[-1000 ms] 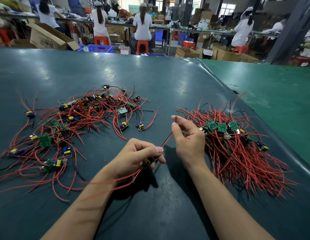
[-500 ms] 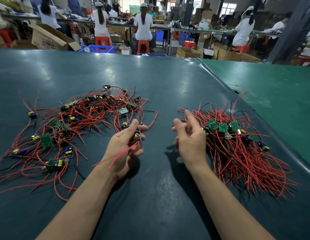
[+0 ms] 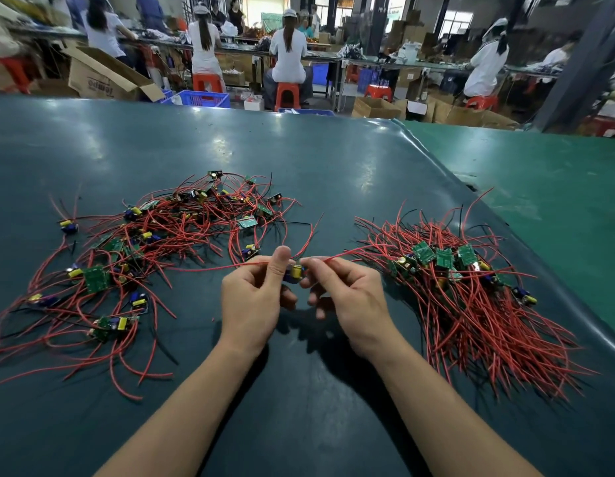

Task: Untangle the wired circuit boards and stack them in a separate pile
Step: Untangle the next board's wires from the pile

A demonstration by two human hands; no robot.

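Both hands, left hand and right hand, pinch one circuit board.

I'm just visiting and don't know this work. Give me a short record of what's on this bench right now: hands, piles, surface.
left hand: grips a small circuit board, thumb up
right hand: pinches the same board's other side
held board's wires: red leads run out to both sides
tangled pile: left of the hands, boards scattered among looping red wires
sorted pile: right of the hands, green boards grouped, wires mostly fanned toward the person
surface: dark green mat
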